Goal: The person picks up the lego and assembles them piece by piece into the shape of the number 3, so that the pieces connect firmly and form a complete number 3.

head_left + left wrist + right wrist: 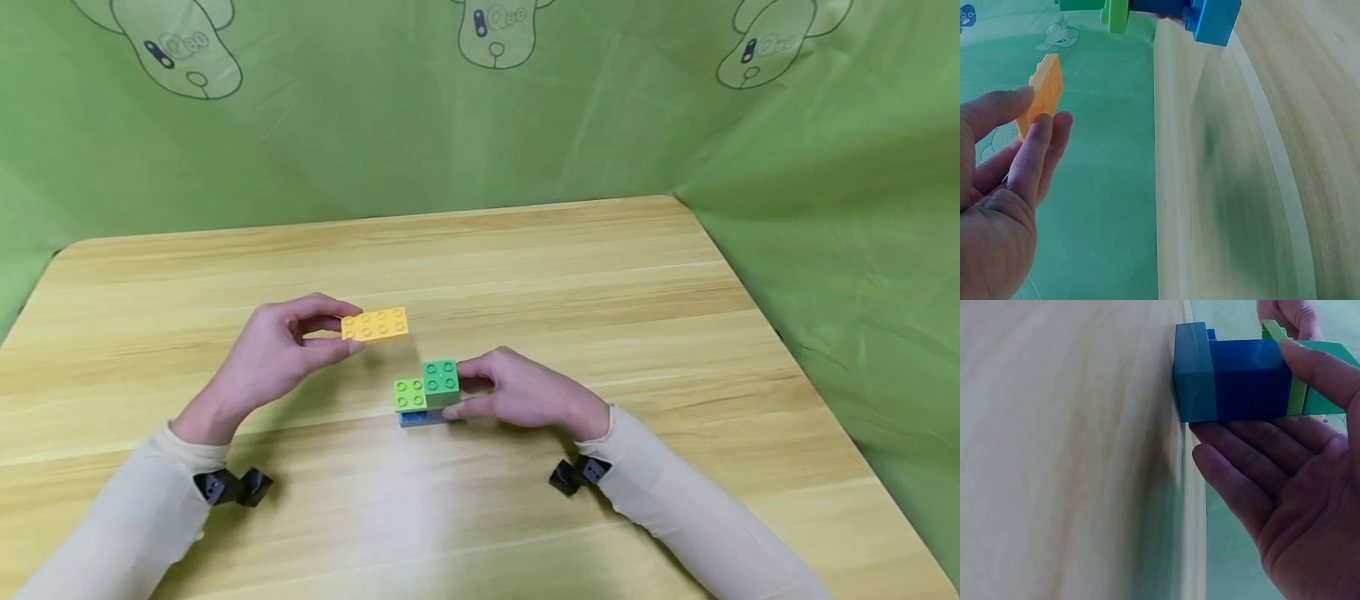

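My left hand [266,358] pinches a flat yellow-orange building brick [375,323] between thumb and fingertips. Its studs face up, and it is held above the table, left of the brick stack. With thumb and fingers on opposite sides, my right hand [528,390] holds the stack. A green brick [441,377] tops it, over a thin lime brick [409,394] that sticks out to the left. Beneath are a dark blue brick [1250,381] and a lighter blue brick [1194,372] at the bottom. Whether the bottom touches the table, I cannot tell.
Both hands work over a wood-grain table [540,267]. Green cloth [390,133] with printed cartoon heads hangs behind it and along the right side. Small black devices [232,487] sit at both wrists, by the sleeve cuffs.
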Motion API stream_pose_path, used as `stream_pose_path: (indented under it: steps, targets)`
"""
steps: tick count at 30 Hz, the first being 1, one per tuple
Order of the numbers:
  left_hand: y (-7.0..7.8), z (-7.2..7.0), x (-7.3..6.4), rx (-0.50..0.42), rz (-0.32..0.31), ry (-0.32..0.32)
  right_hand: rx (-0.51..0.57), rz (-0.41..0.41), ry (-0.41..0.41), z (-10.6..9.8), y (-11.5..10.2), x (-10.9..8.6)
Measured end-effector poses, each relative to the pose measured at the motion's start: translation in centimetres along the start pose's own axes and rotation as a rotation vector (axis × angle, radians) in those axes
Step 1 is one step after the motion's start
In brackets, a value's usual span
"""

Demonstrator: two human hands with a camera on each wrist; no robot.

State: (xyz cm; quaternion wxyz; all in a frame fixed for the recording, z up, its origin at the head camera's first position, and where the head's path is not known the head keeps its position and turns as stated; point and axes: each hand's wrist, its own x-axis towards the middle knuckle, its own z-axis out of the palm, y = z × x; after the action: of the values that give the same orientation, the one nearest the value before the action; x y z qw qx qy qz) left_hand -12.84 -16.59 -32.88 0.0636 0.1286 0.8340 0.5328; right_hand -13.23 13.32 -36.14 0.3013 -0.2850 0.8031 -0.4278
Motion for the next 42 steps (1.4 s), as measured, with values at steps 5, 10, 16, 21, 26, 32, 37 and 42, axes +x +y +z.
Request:
stream_pose_path:
  steps: [5,10,16,21,26,32,37,42]
  targets:
    - [0.3,0.1,-0.5,-0.002,-0.003,0.009,-0.012,0.008,0.002,0.0,0.0,0.0]
    - [0.8,0.2,-1.0,-0.006,-0.003,0.006,-0.023,-0.001,0.001,0.0,0.0,0.0]
    - [1.4,0.3,-1.7,-0.013,0.009,0.006,-0.013,-0.021,-0.009,0.0,0.0,0.3]
    - [1.7,0.8,-2.0,-0.071,0.03,-0.014,-0.009,-0.01,-0.007,0.0,0.0,0.1]
    - [2.0,1.4,-2.3,-0.097,0.059,-0.027,-0.013,-0.017,-0.008,-0.1,0.0,0.0]
    - [2.5,1.9,-2.7,-0.105,0.088,-0.034,-0.034,-0.034,-0.006,-0.1,0.0,0.1]
    - [2.9,2.2,-2.9,-0.135,0.1,-0.052,-0.056,-0.039,-0.002,-0.1,0.0,0.0]
    - [3.0,2.4,-2.9,-0.147,0.106,-0.057,-0.048,-0.039,-0.002,-0.1,0.1,-0.1]
